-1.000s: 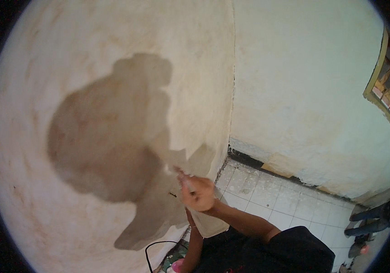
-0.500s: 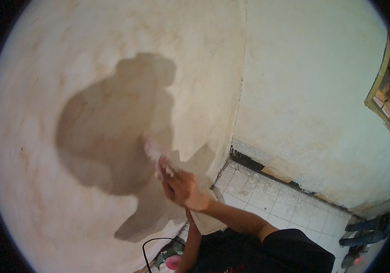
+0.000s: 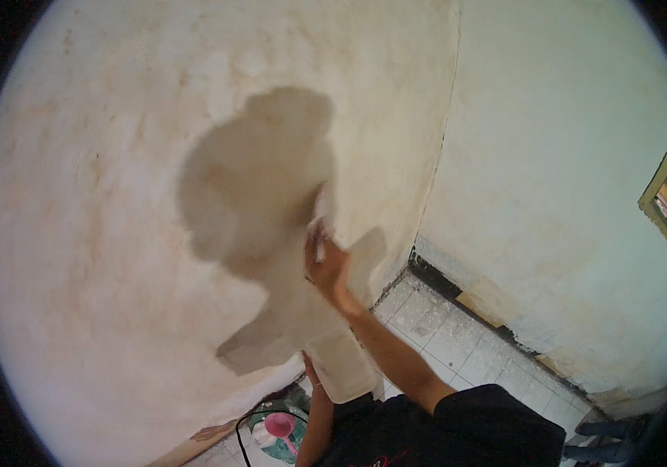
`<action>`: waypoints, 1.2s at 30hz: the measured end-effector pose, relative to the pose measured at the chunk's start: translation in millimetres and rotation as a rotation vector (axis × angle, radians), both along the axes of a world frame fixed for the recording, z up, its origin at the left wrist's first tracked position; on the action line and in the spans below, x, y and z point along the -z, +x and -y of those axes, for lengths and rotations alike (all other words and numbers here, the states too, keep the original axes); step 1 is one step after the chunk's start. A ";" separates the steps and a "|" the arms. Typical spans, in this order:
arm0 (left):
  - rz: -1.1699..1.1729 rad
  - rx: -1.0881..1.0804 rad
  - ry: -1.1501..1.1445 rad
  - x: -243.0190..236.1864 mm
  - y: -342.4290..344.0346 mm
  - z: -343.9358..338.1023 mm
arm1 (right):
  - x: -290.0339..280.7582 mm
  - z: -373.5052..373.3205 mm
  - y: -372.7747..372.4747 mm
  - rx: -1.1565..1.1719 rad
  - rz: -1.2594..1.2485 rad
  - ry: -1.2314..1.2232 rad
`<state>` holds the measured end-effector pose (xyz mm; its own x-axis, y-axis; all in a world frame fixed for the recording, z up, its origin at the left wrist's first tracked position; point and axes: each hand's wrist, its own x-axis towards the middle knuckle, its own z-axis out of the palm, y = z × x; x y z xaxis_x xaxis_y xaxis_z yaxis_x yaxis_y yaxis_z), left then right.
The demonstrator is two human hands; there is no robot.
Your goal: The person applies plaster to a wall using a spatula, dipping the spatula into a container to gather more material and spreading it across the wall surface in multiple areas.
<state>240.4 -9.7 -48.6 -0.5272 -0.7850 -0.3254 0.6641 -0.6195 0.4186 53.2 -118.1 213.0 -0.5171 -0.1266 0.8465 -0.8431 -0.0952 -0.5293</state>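
Pressing wall (image 3: pixel 154 194), right hand (image 3: pixel 327 265) raised

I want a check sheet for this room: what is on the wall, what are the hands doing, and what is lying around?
Surface: wall cream, with a darker wet-looking patch.
Job's things: pale flat board; blurred tool, kind unclear.
Clutter: pink scoop in a container on the floor.
Hands: right hand raised at the patch; left hand under the board.
Cables: black cable by the container.
Surroundings: tiled floor, window frame.
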 end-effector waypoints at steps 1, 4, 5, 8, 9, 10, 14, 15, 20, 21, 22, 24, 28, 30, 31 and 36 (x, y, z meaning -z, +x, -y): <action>-0.002 -0.012 0.011 4.8 12.5 -7.8 | -1.4 -9.1 30.0 -0.064 -0.035 -0.030; 0.076 -0.018 0.008 1.4 36.5 -38.9 | -4.0 -44.3 59.1 -0.247 0.073 0.091; 0.134 -0.042 -0.013 -0.2 46.6 -48.3 | -5.2 -53.3 63.2 -0.256 0.067 0.115; -0.028 0.105 -0.045 -60.4 44.8 -87.4 | 11.1 -37.4 -19.0 -0.028 0.250 0.043; -0.134 0.180 -0.054 -81.1 46.6 -99.6 | 12.7 -32.4 -48.8 0.064 0.299 0.053; -0.159 0.163 -0.045 -78.6 57.4 -107.7 | 10.1 -25.4 -58.8 -0.008 0.405 -0.038; -0.178 0.121 0.004 -61.0 80.2 -134.7 | 21.1 6.7 -5.8 0.001 0.159 -0.100; -0.153 0.100 0.021 -56.7 85.3 -142.3 | 21.7 6.3 24.0 -0.022 0.162 -0.059; -0.031 -0.053 0.005 -49.3 116.0 -160.6 | 15.6 -25.7 152.6 -0.233 0.137 0.056; -0.024 -0.075 0.003 -48.8 120.6 -163.4 | 13.1 -37.0 171.8 -0.307 0.156 -0.018; -0.019 -0.086 0.002 -48.7 125.9 -167.8 | 10.9 -49.5 191.1 -0.380 0.177 -0.092; -0.023 -0.097 -0.010 -53.9 134.8 -175.7 | 7.6 -62.7 205.5 -0.428 0.207 -0.159; -0.112 -0.092 -0.027 -74.7 147.6 -183.2 | 40.7 -69.4 115.7 -0.158 0.189 -0.113; -0.180 -0.106 -0.023 -87.0 160.4 -185.4 | 32.7 -67.5 65.8 -0.129 0.559 0.031; -0.155 -0.122 -0.065 -93.8 163.3 -187.6 | 29.1 -55.9 45.1 -0.093 0.553 -0.068; -0.385 -0.232 -0.176 -117.6 173.0 -191.0 | 29.5 -6.3 95.8 -0.143 0.231 0.038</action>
